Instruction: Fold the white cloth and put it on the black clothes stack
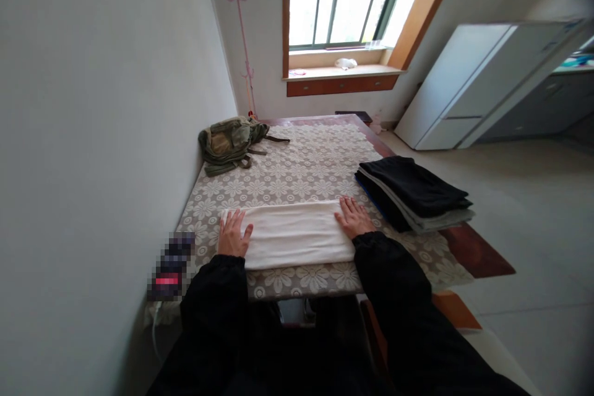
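Note:
A white cloth (292,235), folded into a long flat rectangle, lies near the front edge of the table (301,182). Its kind of garment cannot be made out. My left hand (234,234) rests flat on the cloth's left end with the fingers spread. On the right end lies my right hand (355,218), palm down, fingers stretched out. Neither hand grips anything. To the right of my right hand sits a stack of folded dark and grey clothes (413,192).
A green backpack (232,142) lies at the table's far left by the wall. A pixelated object (171,266) with a white cable is at the near left. Beyond the table stand a pink coat rack (239,12), a window sill (343,71) and a white fridge (477,83).

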`<state>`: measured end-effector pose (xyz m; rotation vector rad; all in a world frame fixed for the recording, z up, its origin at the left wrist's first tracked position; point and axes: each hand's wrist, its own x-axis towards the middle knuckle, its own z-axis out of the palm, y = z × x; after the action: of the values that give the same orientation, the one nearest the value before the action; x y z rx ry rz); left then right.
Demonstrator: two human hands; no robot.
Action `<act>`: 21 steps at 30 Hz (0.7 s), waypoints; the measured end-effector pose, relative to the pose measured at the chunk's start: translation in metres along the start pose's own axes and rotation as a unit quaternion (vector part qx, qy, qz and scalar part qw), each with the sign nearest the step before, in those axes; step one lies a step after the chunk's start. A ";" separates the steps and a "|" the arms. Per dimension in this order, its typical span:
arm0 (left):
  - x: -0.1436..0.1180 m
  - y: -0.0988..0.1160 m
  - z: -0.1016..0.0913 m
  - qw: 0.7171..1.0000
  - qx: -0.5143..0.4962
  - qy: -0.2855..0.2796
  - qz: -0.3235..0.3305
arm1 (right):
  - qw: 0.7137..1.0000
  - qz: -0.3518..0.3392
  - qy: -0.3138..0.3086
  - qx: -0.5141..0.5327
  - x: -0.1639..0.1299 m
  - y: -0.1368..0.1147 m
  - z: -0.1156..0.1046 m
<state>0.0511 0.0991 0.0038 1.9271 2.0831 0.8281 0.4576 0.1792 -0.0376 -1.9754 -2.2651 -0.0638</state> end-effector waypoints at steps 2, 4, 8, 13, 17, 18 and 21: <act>-0.027 0.001 -0.012 0.996 -0.072 0.042 -0.021 | 1.000 0.002 -0.001 0.008 0.000 0.001 0.001; -0.063 0.002 -0.021 0.978 -0.176 0.084 -0.073 | 1.000 0.002 0.006 0.024 -0.001 0.003 0.003; -0.134 0.009 -0.029 0.835 -0.465 0.139 -0.261 | 0.996 -0.005 0.049 0.072 0.000 0.009 0.008; -0.168 0.032 -0.044 0.592 -0.699 0.108 -0.387 | 0.991 -0.015 0.081 0.106 0.000 0.013 0.013; -0.161 0.049 -0.058 0.506 -0.752 0.115 -0.407 | 0.990 -0.023 0.092 0.109 -0.001 0.013 0.013; -0.158 0.052 -0.060 0.494 -0.757 0.119 -0.410 | 0.989 -0.022 0.097 0.111 -0.002 0.014 0.012; -0.151 0.057 -0.062 0.483 -0.761 0.123 -0.416 | 0.984 -0.020 0.123 0.131 -0.002 0.014 0.009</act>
<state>0.0904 -0.0632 0.0488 -0.1945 0.9583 1.6668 0.4707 0.1798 -0.0475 -1.6880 -2.0396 -0.0106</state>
